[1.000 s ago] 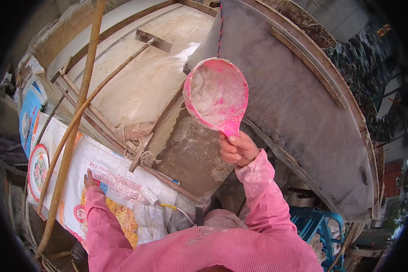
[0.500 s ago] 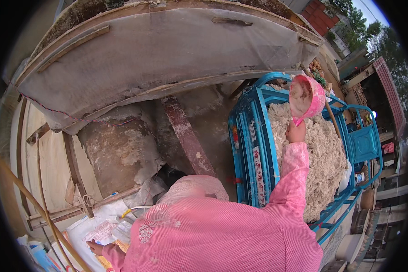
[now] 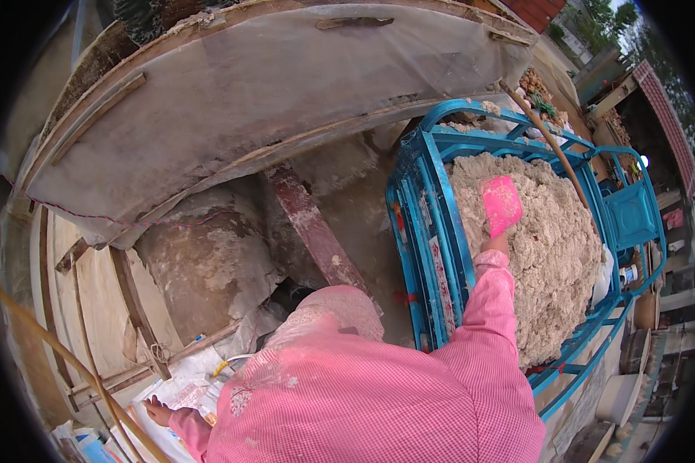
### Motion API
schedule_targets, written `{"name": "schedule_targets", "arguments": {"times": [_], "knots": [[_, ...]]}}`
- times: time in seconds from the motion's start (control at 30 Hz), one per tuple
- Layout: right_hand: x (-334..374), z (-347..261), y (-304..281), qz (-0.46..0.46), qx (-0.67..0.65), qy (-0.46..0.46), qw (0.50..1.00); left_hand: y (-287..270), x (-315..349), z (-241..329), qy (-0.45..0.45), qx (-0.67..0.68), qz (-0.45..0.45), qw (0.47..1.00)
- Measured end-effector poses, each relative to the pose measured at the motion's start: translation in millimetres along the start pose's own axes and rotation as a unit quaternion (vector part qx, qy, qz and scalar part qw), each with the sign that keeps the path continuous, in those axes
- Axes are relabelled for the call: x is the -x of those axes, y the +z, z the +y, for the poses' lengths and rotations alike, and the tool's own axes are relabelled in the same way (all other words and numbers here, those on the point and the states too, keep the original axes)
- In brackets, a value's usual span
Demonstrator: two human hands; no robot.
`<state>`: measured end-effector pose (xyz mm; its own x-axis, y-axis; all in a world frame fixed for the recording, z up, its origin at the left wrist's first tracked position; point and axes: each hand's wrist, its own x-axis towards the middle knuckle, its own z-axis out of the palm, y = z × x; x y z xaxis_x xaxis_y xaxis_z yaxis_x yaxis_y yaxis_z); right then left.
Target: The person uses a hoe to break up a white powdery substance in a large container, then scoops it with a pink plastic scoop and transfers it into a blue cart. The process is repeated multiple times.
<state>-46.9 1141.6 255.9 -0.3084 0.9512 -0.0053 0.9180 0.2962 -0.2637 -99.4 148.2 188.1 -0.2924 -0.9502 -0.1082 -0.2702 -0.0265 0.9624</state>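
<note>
The right hand [image 3: 496,244], clamped on the pink scoop [image 3: 502,204], has now dipped it into the pale fibrous heap [image 3: 548,247] in the blue cart [image 3: 425,231]; half a second ago it was raised. The left hand [image 3: 158,411] rests flat, fingers apart, on printed sacks [image 3: 185,393] at near left.

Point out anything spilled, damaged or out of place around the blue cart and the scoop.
Pale crumbly material is heaped above the blue cart walls, with bits on its far rail. The right hand digs the pink scoop into it. The grey sheet over the trough is stained. Nothing looks broken.

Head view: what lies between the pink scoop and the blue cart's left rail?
Only pale fibrous mash. In the head view it fills the stretch from the pink scoop, held by the right hand, to the cart's rail.
</note>
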Motion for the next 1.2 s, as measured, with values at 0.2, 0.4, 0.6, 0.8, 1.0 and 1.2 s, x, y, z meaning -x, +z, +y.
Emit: {"name": "schedule_targets", "arguments": {"times": [0.2,0.4,0.6,0.8,1.0,1.2], "knots": [[-51.1,3.8,-39.2,0.071,-0.238,-0.054,0.967,-13.6,0.2,16.2,0.058,0.03,0.028,0.997],[-50.9,2.8,-60.1,-0.378,-0.843,0.035,0.382,-27.3,-0.4,14.3,0.027,0.068,0.048,0.996],[-23.3,-24.0,31.2,-0.073,-0.557,0.299,0.771,-33.9,-0.6,-30.2,-0.036,0.06,0.042,0.997],[-19.0,-12.7,22.9,-0.188,-0.697,0.242,0.648,-31.9,7.0,-39.6,-0.072,0.058,0.039,0.995],[-30.4,-24.8,20.3,-0.227,-0.765,0.163,0.581,-36.1,31.6,-49.3,-0.075,0.109,0.072,0.989],[8.3,-151.9,67.9,-0.342,-0.651,0.092,0.672,-51.1,60.5,-49.0,-0.09,0.168,0.166,0.968]]}}
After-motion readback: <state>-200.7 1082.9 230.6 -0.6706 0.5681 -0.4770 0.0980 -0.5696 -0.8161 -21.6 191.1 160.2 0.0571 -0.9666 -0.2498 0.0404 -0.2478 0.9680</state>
